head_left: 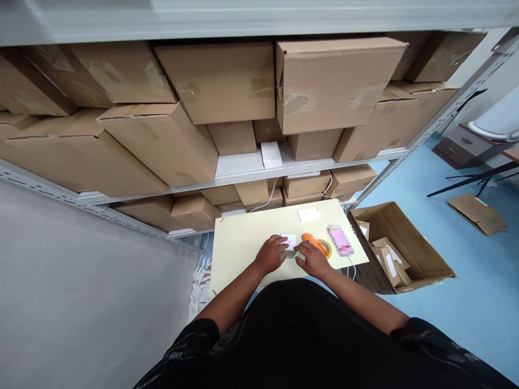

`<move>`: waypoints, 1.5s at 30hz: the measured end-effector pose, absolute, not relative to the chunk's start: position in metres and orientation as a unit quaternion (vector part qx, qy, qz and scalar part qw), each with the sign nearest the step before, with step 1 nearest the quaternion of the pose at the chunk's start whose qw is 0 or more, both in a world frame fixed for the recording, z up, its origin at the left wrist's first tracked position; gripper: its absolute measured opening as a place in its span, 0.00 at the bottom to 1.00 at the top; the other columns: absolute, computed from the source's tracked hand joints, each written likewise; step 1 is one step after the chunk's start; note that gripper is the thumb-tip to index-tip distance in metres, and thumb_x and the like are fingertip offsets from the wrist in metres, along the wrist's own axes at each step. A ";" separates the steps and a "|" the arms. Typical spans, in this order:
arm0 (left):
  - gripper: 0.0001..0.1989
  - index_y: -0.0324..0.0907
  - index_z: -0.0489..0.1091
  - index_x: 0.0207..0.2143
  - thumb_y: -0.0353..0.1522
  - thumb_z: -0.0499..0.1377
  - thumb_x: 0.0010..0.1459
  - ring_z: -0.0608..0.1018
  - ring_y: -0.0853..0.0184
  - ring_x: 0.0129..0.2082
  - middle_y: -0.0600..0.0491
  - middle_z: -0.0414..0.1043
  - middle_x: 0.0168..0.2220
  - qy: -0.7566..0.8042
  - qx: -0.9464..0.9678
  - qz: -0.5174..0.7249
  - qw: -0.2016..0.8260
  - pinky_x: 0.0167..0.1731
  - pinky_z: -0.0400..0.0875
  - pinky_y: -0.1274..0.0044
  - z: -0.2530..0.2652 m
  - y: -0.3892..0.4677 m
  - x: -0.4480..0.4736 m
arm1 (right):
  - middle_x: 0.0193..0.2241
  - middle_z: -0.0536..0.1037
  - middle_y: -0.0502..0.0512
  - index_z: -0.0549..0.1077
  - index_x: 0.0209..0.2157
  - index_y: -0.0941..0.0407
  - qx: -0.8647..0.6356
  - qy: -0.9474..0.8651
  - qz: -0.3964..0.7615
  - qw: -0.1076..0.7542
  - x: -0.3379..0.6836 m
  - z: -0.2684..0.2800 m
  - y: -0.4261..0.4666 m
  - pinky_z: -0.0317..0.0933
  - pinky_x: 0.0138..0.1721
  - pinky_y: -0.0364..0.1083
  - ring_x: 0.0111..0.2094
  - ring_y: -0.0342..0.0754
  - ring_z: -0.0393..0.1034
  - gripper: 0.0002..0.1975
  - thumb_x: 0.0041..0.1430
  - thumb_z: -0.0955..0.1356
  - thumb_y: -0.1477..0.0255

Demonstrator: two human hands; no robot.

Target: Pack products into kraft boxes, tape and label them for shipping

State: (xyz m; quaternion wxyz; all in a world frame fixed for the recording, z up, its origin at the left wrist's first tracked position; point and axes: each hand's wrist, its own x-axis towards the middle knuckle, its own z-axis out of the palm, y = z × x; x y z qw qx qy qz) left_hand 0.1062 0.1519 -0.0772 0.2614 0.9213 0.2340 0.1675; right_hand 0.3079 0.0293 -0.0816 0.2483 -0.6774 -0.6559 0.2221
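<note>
Your left hand [271, 255] has its fingertips resting on the left part of a small, flat, white rectangular block with faint reddish print [289, 241]; your right hand [313, 259] is curled with its fingertips at the block's right edge. You cannot tell from here whether either hand is really clamped on it or merely steadying it. The block lies between your hands, near the middle of a pale yellow rectangular tabletop [239, 237]. It looks light and fairly stiff, probably card or paper, so its faces may slide and its corners dent; take it by the two opposite short sides, with modest pressure.

Outward from that one block, count one bright orange plastic tape dispenser [312, 241] with one yellow-edged tape roll [326, 248], one pink, pixelated rectangular object [340, 240] and one white paper sheet [309, 214]. Right of the table sits one open brown cardboard carton [430, 265], holding at least three smaller packages.
</note>
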 end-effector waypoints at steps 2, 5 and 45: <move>0.19 0.44 0.78 0.53 0.28 0.62 0.59 0.70 0.52 0.64 0.45 0.72 0.62 0.249 0.902 0.193 0.294 0.63 0.68 0.58 -0.079 0.147 0.099 | 0.47 0.78 0.60 0.73 0.49 0.53 -0.685 -0.645 0.233 0.248 0.307 -0.081 0.031 0.67 0.51 0.55 0.48 0.57 0.74 0.16 0.59 0.70 0.71; 0.21 0.44 0.74 0.57 0.30 0.61 0.60 0.71 0.55 0.63 0.45 0.70 0.62 0.333 0.843 0.220 0.360 0.63 0.68 0.60 -0.085 0.141 0.082 | 0.43 0.77 0.56 0.71 0.47 0.53 -0.733 -0.556 0.268 0.285 0.306 -0.087 0.033 0.68 0.43 0.51 0.41 0.53 0.74 0.15 0.57 0.70 0.68; 0.31 0.42 0.64 0.60 0.29 0.66 0.54 0.78 0.53 0.58 0.41 0.73 0.59 0.542 0.568 0.313 0.535 0.59 0.71 0.59 -0.147 0.325 -0.095 | 0.49 0.81 0.55 0.67 0.59 0.51 -0.664 -0.475 0.532 0.227 0.089 -0.144 0.314 0.70 0.44 0.47 0.44 0.51 0.78 0.34 0.50 0.75 0.72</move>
